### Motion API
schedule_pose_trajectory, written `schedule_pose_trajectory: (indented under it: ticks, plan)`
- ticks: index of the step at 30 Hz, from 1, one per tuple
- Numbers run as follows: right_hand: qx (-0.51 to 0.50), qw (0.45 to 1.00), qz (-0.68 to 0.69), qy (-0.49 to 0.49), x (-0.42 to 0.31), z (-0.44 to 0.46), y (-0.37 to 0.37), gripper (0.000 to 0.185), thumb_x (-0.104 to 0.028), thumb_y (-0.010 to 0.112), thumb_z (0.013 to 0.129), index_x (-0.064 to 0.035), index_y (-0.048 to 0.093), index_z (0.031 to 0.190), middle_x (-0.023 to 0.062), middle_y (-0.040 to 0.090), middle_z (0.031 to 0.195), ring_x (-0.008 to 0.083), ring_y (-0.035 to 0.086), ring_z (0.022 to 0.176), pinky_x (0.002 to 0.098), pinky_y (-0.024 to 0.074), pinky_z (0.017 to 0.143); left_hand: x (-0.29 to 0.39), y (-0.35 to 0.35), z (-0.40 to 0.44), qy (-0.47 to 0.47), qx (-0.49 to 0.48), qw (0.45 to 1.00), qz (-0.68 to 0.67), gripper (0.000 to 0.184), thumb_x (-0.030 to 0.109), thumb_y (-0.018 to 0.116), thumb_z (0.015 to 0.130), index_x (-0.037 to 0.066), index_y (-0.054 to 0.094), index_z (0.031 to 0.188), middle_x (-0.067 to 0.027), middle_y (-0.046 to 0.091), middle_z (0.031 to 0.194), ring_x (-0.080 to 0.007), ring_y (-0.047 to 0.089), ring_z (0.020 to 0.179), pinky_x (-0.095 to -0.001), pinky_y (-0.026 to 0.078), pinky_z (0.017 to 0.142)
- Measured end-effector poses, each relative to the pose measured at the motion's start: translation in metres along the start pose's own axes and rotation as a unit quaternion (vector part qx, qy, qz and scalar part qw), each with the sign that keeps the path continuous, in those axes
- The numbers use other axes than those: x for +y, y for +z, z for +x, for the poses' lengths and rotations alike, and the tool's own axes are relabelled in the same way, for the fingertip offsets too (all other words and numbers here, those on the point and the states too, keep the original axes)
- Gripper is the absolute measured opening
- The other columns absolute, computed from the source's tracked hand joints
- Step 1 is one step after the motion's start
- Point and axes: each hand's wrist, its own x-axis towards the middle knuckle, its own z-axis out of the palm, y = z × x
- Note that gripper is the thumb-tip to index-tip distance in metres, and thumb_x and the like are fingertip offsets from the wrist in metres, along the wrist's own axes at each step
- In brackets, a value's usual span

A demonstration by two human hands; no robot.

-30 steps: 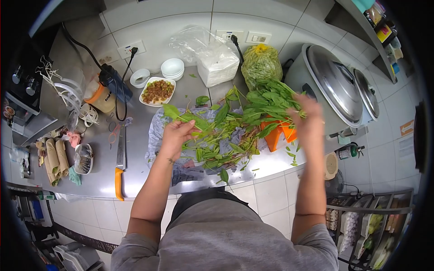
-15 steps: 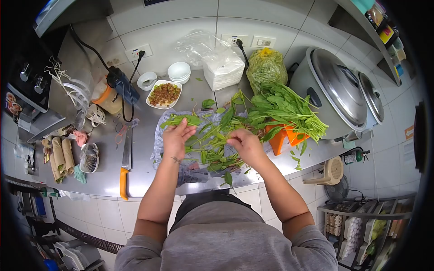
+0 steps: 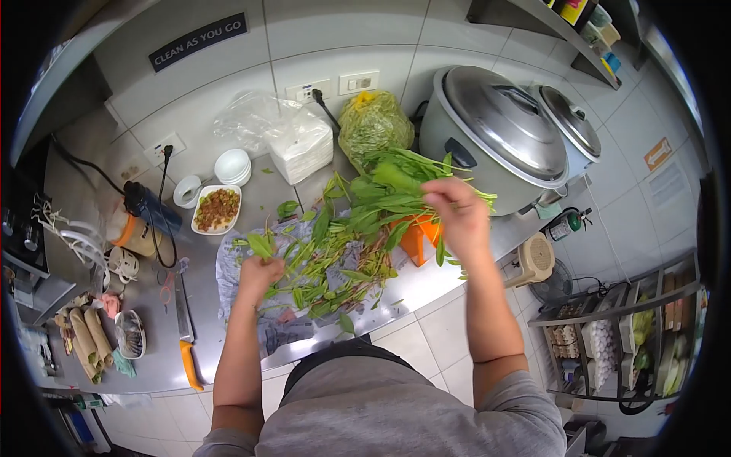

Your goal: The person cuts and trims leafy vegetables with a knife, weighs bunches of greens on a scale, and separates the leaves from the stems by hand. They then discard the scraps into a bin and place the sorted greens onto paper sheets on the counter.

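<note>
My left hand (image 3: 260,276) is closed over the left part of a newspaper sheet, with a leafy green sprig (image 3: 260,244) sticking up from its fingers. Farther right, my right hand (image 3: 463,217) is raised beside a big bunch of leafy greens (image 3: 373,199). Its fingertips are pinched on a leafy sprig (image 3: 397,177), which is blurred by motion. The bunch rests over an orange container (image 3: 412,242), mostly hidden by leaves. Loose stems and leaves (image 3: 320,263) are strewn on the newspaper (image 3: 232,255) between my hands.
An orange-handled knife (image 3: 185,331) lies left of the newspaper. Behind are a bowl of chopped food (image 3: 216,210), stacked white bowls (image 3: 232,167), napkins (image 3: 303,148) and a green-filled bag (image 3: 373,128). A large lidded cooker (image 3: 449,122) stands at right.
My right hand has moved from the strewn stems to the bunch on the right. My left hand has closed and lowered slightly. The camera view has turned right.
</note>
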Motion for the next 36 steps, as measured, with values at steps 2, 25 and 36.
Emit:
schedule_pose_trajectory:
  ticks: [2,25,36]
  plan:
    - [0.017,0.999,-0.034,0.0,0.023,0.013,-0.042,0.015,-0.001,0.067,0.084,-0.0036,0.07,0.099,0.014,0.067,0.09,0.028,0.064,0.082,0.0343,0.0506,0.074,-0.011,-0.011,0.009,0.041,0.111,0.844,0.522,0.071,0.017,0.075,0.081,-0.009,0.041,0.138,-0.0293,0.057,0.124,-0.0408,0.06,0.11,-0.0436,0.049,0.097]
    - [-0.06,0.972,-0.17,-0.15,0.069,0.055,-0.095,0.027,-0.004,0.067,0.08,-0.0013,0.067,0.107,0.0155,0.068,0.089,0.0299,0.065,0.077,0.0386,0.0512,0.073,0.023,0.108,-0.038,0.248,0.017,0.853,0.459,0.044,0.017,0.07,0.084,0.006,0.06,0.126,-0.0208,0.059,0.126,-0.0383,0.054,0.119,-0.0413,0.043,0.101]
    - [-0.022,0.938,-0.19,0.29,0.236,-0.19,-0.034,0.044,-0.003,0.065,0.076,0.0009,0.057,0.119,0.0265,0.054,0.112,0.0441,0.058,0.099,0.0446,0.0493,0.09,-0.089,0.099,-0.081,0.162,-0.272,0.776,0.546,0.036,0.004,0.075,0.071,0.008,0.068,0.106,-0.0111,0.063,0.096,-0.0305,0.061,0.095,-0.037,0.049,0.083]
